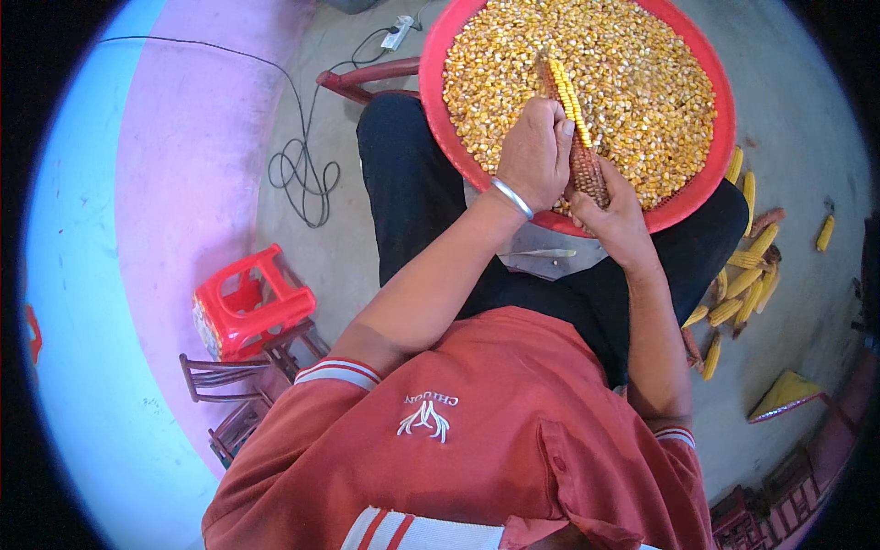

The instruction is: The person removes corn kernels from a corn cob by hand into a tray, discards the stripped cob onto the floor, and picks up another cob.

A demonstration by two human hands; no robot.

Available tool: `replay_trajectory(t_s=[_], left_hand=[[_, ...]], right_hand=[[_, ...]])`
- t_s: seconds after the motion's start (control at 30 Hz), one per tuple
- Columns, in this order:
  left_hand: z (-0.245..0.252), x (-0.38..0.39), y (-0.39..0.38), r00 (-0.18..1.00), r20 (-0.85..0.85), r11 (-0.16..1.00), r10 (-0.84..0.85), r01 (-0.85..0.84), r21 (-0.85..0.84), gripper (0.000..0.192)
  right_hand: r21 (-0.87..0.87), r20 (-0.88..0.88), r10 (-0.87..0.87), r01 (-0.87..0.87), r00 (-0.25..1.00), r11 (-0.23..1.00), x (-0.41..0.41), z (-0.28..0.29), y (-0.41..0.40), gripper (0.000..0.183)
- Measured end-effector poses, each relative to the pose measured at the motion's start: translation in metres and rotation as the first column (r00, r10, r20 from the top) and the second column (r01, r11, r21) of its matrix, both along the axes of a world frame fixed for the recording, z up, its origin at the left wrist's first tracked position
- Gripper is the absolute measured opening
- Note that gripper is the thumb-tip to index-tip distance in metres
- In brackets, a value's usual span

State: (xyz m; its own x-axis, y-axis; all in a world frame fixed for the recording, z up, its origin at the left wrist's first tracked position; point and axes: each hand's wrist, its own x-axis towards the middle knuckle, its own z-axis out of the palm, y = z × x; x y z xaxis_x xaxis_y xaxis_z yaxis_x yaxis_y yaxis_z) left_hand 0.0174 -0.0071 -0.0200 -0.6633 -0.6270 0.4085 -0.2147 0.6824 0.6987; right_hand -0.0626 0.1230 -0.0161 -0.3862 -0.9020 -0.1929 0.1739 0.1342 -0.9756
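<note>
A partly shelled corn cob point(570, 89) is held over a round red plastic basket point(726, 110) full of loose corn kernels point(646, 75). Rows of yellow kernels remain along one side of the cob; the rest is bare and reddish. My left hand point(537, 151), with a silver bangle at the wrist, is closed around the cob's middle, thumb along the kernels. Lower down, my right hand point(608, 206) grips the cob's near end. The basket rests on my knees.
Several yellow corn cobs point(746, 282) lie on the floor at the right, beside a dustpan-like yellow object point(790, 397). At the left are a red plastic stool point(254, 302), wooden chairs point(227, 378), a coiled black cable point(302, 179) and a power strip point(397, 33).
</note>
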Motion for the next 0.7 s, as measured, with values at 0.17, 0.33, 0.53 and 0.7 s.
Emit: replay_trajectory(t_s=[0.17,0.33,0.53,0.7], left_hand=[[-0.009,-0.015,0.006,0.999,-0.035,0.997,0.024,-0.021,0.078,0.018],[-0.017,-0.019,0.006,0.994,-0.112,0.959,0.011,0.021,0.281,0.026],[-0.028,-0.028,0.019,0.965,-0.205,0.893,0.164,-0.057,0.446,0.022],[-0.057,-0.033,0.015,0.958,-0.216,0.680,0.187,0.032,0.733,0.017]], right_hand=[[0.049,0.042,-0.051,0.049,0.998,0.998,-0.006,-0.001,0.003,0.030],[0.043,0.145,-0.132,0.127,0.981,0.991,-0.003,0.002,0.000,0.026],[0.087,0.110,-0.135,0.126,0.985,0.988,-0.005,0.006,0.000,0.031],[-0.066,-0.067,-0.181,0.177,0.981,0.982,0.001,-0.009,0.001,0.032]])
